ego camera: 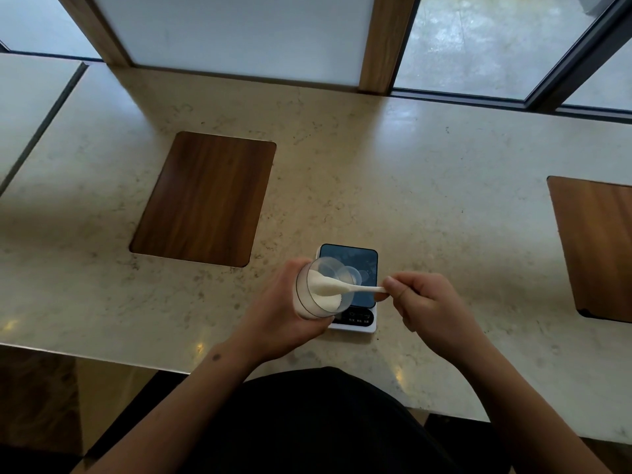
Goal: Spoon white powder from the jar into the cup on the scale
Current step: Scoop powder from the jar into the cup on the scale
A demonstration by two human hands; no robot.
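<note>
My left hand [277,323] grips a clear jar [313,295] of white powder, tilted with its mouth toward the right, over the scale's left front corner. My right hand [424,309] pinches the handle of a white spoon [342,288]. The spoon's bowl is inside the jar's mouth and heaped with powder. A small clear cup [352,274] stands on the dark plate of the white scale [362,265], just behind the spoon and partly hidden by the jar's rim.
The scale sits near the front edge of a pale marble counter [410,186]. A wooden inset panel [205,200] lies to the left, another wooden panel [595,248] at the right edge. Windows and wooden posts stand behind the counter.
</note>
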